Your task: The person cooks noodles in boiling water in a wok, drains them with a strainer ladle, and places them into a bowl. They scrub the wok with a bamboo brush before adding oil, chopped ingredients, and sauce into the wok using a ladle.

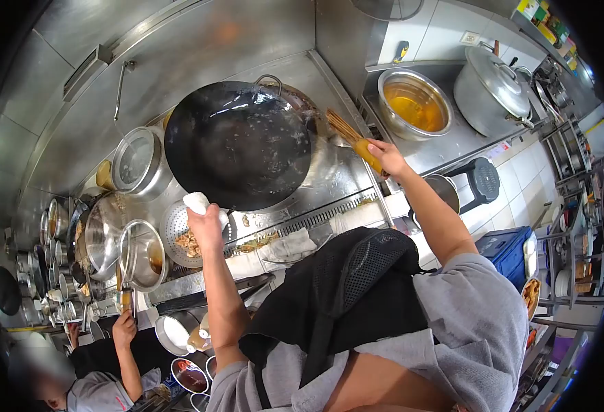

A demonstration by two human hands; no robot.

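A large black wok [240, 147] sits on the steel stove, wet inside, with a looped metal handle at its far rim. My left hand [206, 223] is closed on a white cloth [196, 201] at the wok's near left edge, above a perforated ladle [171, 230] holding brown food pieces. To the right of the wok, my right hand [386, 158] grips a bamboo brush [346, 128] by its yellowish wrapped part, bristles pointing up and left. The brush is clear of the wok.
A steel bowl of orange liquid [415, 106] and a lidded pot [491, 93] stand at the right. Steel pots [137, 161] and a strainer bowl [142, 255] are on the left. A co-worker's hand [124, 329] holds a handle at the lower left.
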